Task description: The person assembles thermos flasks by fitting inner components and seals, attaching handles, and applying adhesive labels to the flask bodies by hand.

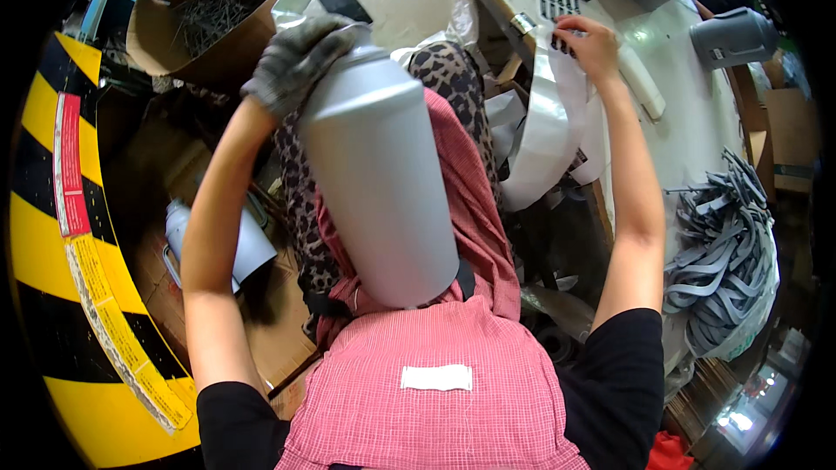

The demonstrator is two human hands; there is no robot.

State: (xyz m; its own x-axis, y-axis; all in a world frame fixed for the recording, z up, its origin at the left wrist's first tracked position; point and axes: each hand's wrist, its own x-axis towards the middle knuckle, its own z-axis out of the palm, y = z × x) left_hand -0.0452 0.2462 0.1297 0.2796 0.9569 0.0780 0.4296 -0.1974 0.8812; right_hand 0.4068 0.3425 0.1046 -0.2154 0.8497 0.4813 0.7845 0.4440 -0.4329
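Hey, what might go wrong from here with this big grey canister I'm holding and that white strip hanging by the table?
First, the grey canister could slip or swing, since only the gloved left fingers hold it, up at its narrow top. Second, the glossy white strip droops past the edge of the table, near the legs, so a knee might snag it.

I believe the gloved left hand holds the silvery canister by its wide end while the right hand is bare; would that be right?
No: the head view shows the gloved left hand holding the silvery canister by its narrow end; the right hand is bare.
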